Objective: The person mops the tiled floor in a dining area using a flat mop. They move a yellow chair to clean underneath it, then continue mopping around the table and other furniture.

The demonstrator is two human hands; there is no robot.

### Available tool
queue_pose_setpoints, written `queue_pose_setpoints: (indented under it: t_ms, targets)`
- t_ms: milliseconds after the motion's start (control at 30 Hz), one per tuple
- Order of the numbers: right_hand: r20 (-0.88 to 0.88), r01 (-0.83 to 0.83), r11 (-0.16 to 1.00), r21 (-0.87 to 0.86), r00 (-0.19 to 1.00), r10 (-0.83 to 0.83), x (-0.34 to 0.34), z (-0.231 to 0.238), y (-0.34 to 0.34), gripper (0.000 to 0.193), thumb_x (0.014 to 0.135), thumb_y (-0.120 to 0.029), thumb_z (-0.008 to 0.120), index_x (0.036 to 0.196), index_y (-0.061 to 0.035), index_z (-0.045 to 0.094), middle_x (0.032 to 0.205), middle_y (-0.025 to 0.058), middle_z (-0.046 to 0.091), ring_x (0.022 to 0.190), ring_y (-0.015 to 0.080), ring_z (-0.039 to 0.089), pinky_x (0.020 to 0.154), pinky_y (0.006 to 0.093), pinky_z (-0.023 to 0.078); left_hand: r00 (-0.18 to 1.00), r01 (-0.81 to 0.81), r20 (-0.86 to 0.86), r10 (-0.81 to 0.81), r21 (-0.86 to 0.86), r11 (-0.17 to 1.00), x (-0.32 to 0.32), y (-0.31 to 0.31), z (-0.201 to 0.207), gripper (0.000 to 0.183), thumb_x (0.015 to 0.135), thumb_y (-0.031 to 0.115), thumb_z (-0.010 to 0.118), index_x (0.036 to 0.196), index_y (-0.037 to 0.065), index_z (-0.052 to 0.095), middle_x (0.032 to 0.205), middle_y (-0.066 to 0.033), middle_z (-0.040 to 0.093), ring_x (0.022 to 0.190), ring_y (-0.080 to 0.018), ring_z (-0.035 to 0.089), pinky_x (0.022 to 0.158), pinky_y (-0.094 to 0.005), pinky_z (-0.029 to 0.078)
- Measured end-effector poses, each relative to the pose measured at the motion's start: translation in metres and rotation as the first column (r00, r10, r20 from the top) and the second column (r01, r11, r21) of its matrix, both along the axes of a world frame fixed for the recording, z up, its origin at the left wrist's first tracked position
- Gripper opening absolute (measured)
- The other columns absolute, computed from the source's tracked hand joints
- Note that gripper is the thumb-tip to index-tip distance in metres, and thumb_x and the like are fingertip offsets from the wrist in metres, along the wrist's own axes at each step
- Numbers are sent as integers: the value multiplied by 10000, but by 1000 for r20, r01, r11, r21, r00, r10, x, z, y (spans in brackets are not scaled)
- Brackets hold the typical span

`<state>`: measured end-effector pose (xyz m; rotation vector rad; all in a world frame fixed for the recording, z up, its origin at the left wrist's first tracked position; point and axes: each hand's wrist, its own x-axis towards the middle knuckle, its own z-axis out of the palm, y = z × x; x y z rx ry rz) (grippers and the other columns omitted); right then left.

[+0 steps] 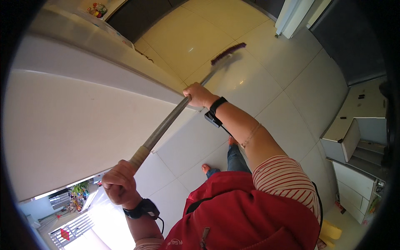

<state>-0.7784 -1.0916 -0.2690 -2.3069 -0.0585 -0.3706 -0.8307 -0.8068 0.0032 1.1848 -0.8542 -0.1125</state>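
A long-handled broom (166, 121) slants across the view, its grey pole running from lower left to upper middle. My left hand (120, 182) is wrapped round the pole's upper end, just past a tan grip section. Farther down the pole, my right hand (198, 95) is closed round it as well. The broom's dark purple bristle head (228, 53) is at the far end, over the pale floor tiles (271, 89). Dark bands with small devices sit on both my wrists.
A pale wall (75, 125) stands close on the left, its corner near my right hand. At the right is a cabinet (354, 137) with an open compartment. A dark door (350, 41) and a white door frame (293, 18) stand at the far right. Several yellow items (331, 231) lie lower right.
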Motion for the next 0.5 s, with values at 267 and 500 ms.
queue_pose_setpoints:
  t_ms: [267, 500]
  targets:
    - [-84, 169, 983, 76, 983, -163, -153, -1, 63, 137, 567, -122, 634, 639, -56, 538, 622, 165, 557, 635, 376, 557, 563, 422, 439, 936, 328, -110, -334, -64, 942, -4, 65, -6, 302, 850, 268, 456, 644, 54, 511, 448, -15, 476, 409, -139, 452, 447, -282, 383]
    - [-294, 539, 841, 44, 812, -505, -326, -49, 124, 115, 633, -150, 633, 638, -65, 556, 620, 176, 553, 599, 345, 562, 554, 440, 423, 660, 620, -407, -631, -178, 764, -32, 23, -66, 213, 789, 102, 377, 828, -13, 552, 481, -26, 449, 462, -171, 413, 524, -344, 388]
